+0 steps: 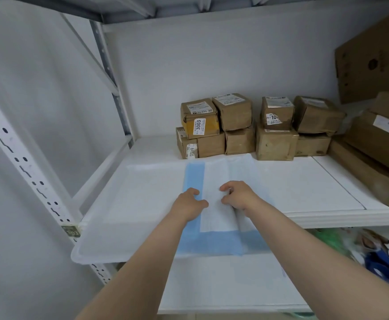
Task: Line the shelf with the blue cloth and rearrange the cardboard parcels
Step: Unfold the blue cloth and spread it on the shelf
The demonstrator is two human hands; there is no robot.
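The shelf [316,181] runs across in front of you. On its left part lies a tray [101,227], its near edge jutting out past the shelf's front lip. The cloth [214,218] lies folded on the tray, right of its middle, reaching from near edge to far edge. Your left hand [190,204] and right hand [237,195] sit side by side on the cloth, close together. Behind the tray, against the back wall, the parcels [253,125] stand in a row, stacked two high. Right of them bigger boxes [373,144] are piled, with a flat carton [371,58] leaning above. On the lower shelf [223,285], to your right, lie scissors [381,266].
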